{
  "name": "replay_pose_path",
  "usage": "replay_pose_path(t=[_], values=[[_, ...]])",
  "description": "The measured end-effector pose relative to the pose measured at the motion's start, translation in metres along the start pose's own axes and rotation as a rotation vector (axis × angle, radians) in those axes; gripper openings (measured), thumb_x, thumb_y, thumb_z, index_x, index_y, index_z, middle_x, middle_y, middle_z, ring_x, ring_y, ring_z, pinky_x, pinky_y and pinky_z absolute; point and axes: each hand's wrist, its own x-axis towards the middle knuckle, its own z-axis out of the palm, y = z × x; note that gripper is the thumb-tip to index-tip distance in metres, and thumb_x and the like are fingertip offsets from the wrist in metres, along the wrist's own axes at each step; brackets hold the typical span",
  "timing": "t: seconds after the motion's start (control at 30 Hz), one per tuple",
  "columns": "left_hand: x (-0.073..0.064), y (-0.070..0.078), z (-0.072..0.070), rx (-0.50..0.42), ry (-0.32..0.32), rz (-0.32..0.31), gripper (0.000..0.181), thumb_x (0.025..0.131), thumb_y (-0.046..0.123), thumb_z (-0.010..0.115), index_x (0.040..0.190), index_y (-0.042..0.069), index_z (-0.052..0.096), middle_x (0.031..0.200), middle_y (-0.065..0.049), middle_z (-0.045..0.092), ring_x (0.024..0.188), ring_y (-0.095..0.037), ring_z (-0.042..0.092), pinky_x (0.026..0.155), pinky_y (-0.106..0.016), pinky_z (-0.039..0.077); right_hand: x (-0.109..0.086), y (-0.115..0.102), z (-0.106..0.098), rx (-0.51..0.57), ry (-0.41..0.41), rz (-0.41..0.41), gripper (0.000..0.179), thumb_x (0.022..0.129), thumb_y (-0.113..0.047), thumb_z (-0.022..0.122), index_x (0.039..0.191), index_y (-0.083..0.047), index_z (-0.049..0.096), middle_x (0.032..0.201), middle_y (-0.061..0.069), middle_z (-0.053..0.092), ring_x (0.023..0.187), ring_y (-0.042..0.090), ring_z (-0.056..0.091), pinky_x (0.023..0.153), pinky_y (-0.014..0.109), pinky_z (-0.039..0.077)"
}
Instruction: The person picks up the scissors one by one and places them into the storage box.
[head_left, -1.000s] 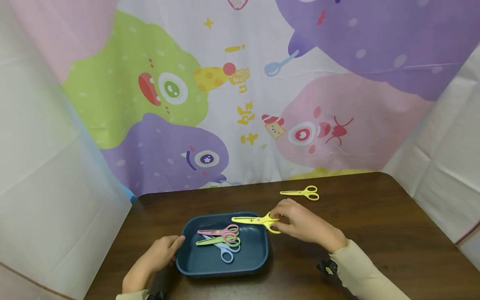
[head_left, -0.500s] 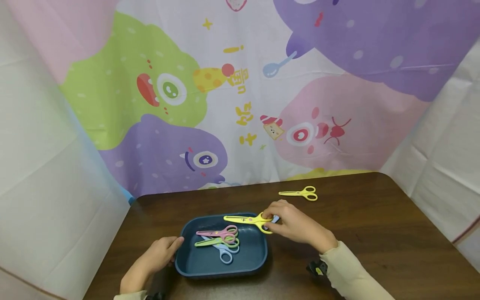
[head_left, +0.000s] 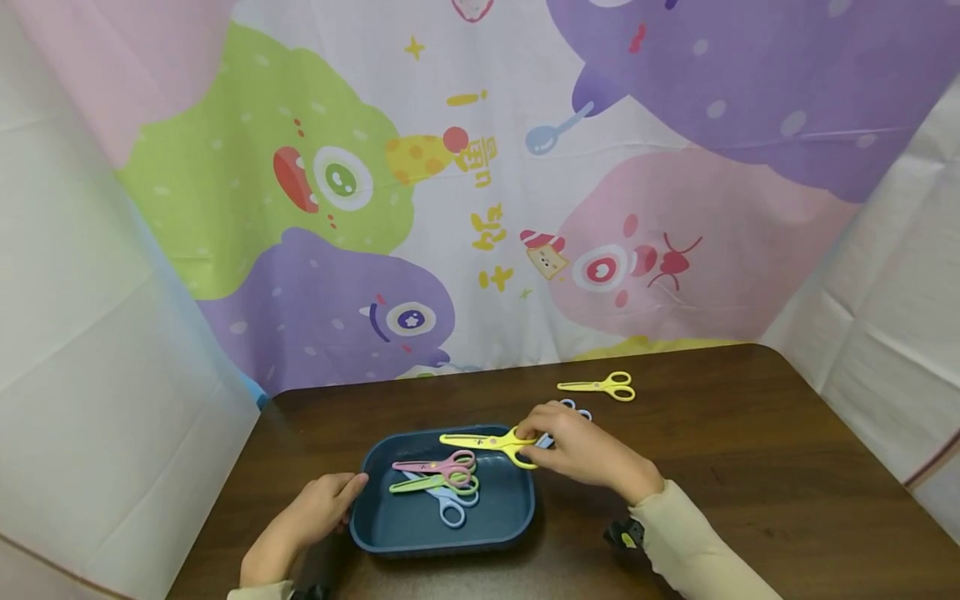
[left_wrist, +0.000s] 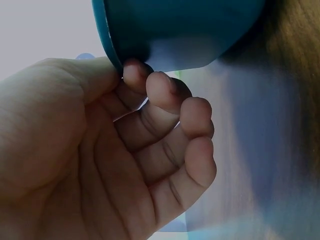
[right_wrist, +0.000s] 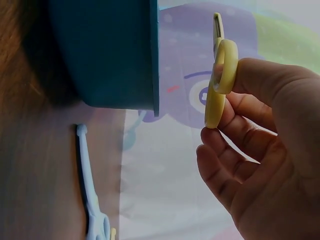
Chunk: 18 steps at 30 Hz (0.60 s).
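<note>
A pair of yellow scissors (head_left: 480, 441) is held by its handle loops in my right hand (head_left: 576, 444), above the right part of a dark blue tray (head_left: 495, 546). In the right wrist view the thumb and fingers pinch the yellow loops (right_wrist: 229, 67) above the tray's rim level. My left hand (head_left: 313, 508) grips the tray's left edge; the left wrist view has its thumb and a fingertip at the rim (left_wrist: 107, 37). Inside the tray, pink scissors (head_left: 431, 465) lie over green scissors (head_left: 420, 483) and light blue scissors (head_left: 452, 510).
Another light blue pair of scissors (right_wrist: 90, 180) lies on the table right of the tray, partly hidden by my right hand in the head view. Farther back lie other yellow scissors (head_left: 600, 386). A cartoon-printed curtain (head_left: 495, 208) hangs behind the brown table (head_left: 787, 467).
My right hand has carried the yellow scissors left, farther over the tray. The light blue scissors on the table have come into view from behind it. My left hand keeps its place.
</note>
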Motion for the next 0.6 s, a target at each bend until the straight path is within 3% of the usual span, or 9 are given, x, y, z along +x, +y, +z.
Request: replay_pose_path(t=[0.13,0.43,0.6], values=[[0.000,0.000,0.000,0.004,-0.001,0.004,0.034,0.110,0.029,0.047,0.101,0.004,0.068,0.068,-0.005,0.055,0.061,-0.018,0.058,0.063,-0.034,0.051,0.005,-0.002,0.000,-0.009,0.003,-0.021,0.017,0.096,-0.024,0.075,0.110,-0.015,0.076,0.106,-0.005,0.070,0.099,0.012,0.059,0.085,0.031,0.052],[0.000,0.001,0.000,0.014,0.001,0.005,0.035,0.110,0.028,0.047,0.113,0.001,0.068,0.068,-0.004,0.055,0.061,-0.018,0.058,0.064,-0.034,0.051,0.019,-0.014,-0.004,-0.020,-0.054,0.015,0.018,0.095,-0.022,0.075,0.111,-0.014,0.076,0.106,-0.004,0.070,0.102,0.013,0.059,0.090,0.034,0.054],[0.000,0.002,0.000,0.031,0.006,0.008,0.033,0.110,0.027,0.047,0.110,0.001,0.068,0.067,-0.004,0.055,0.060,-0.018,0.058,0.064,-0.034,0.051,0.030,-0.019,-0.005,-0.039,-0.090,0.019,0.017,0.095,-0.018,0.075,0.111,-0.011,0.077,0.106,-0.002,0.071,0.100,0.014,0.059,0.090,0.035,0.054]])
